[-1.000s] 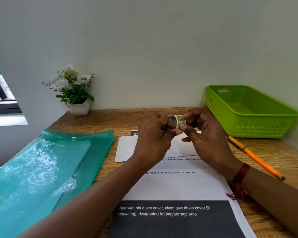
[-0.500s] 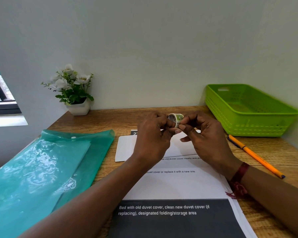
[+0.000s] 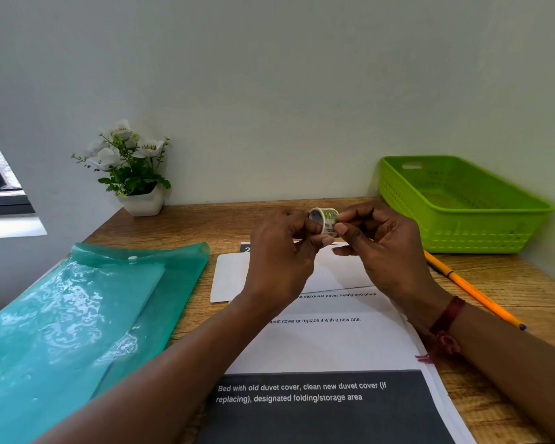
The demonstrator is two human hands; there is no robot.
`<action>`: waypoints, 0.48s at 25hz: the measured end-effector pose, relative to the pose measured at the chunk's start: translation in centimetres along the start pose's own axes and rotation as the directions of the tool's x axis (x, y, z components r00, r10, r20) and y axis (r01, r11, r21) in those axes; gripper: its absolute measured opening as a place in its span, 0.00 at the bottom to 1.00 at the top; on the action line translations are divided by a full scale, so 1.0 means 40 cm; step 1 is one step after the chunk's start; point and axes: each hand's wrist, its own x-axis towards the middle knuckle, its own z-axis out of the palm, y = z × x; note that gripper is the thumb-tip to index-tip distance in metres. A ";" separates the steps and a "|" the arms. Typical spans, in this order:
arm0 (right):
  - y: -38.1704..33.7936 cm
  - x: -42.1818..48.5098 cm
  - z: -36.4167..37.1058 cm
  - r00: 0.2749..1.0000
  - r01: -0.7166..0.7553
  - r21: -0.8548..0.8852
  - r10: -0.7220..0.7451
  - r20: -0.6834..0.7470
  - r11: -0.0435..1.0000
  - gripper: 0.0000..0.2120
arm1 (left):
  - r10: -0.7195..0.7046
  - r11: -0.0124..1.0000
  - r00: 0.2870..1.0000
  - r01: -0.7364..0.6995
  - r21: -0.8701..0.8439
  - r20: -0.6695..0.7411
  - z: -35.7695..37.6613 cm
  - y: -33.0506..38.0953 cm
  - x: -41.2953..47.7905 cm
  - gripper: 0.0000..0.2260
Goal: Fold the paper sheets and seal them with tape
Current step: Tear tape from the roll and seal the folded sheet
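1. Tape roll (image 3: 324, 219): small, w/ a printed pattern. I hold it in the air over the middle of the tabletop (image 3: 205, 225), toward the far edge and above the far end of the paper sheets (image 3: 327, 344). Its hollow core faces left.

2. L hand (image 3: 279, 261): fingers curled, gripping the roll from its left side, thumb tip under the roll.

3. R hand (image 3: 385, 251): thumb and index finger pinch the roll's right side on the printed band; the other fingers are curled in behind. A dark red wristband (image 3: 447, 315) sits on this wrist. Whether a tape end is lifted off the roll: cannot tell.

4. Paper sheets: a flat stack w/ printed text, running from the near edge toward the middle, directly below both hands. A black band w/ white text lies at the near end.

5. White folded sheet (image 3: 229, 277): lies on the far end of the stack, its left part resting on bare wood; partly hidden by my L hand.

6. Other items:
- Teal plastic folder (image 3: 77, 315): along the left edge, overhanging toward the near-left corner.
- Green basket (image 3: 468, 235): far-right corner, against the wall.
- Orange pen (image 3: 474, 293): near the right edge, beside the stack, its far end just in front of the basket.
- Flower pot (image 3: 143, 200): far-left corner, w/ white flowers.
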 end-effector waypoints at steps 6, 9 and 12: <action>0.012 0.004 0.002 0.996 -0.073 -0.026 0.074 0.045 0.997 0.15 | 0.092 0.993 0.996 -0.091 0.071 -0.016 0.005 -0.009 -0.007 0.04; 0.015 0.005 0.002 0.991 -0.086 -0.076 0.093 0.095 0.993 0.18 | 0.091 0.991 0.996 -0.091 0.096 0.000 0.004 -0.008 -0.007 0.04; 0.007 0.009 -0.003 0.995 -0.085 -0.042 0.087 0.041 0.995 0.13 | 0.085 0.990 0.996 -0.084 0.116 -0.002 0.001 -0.007 -0.006 0.04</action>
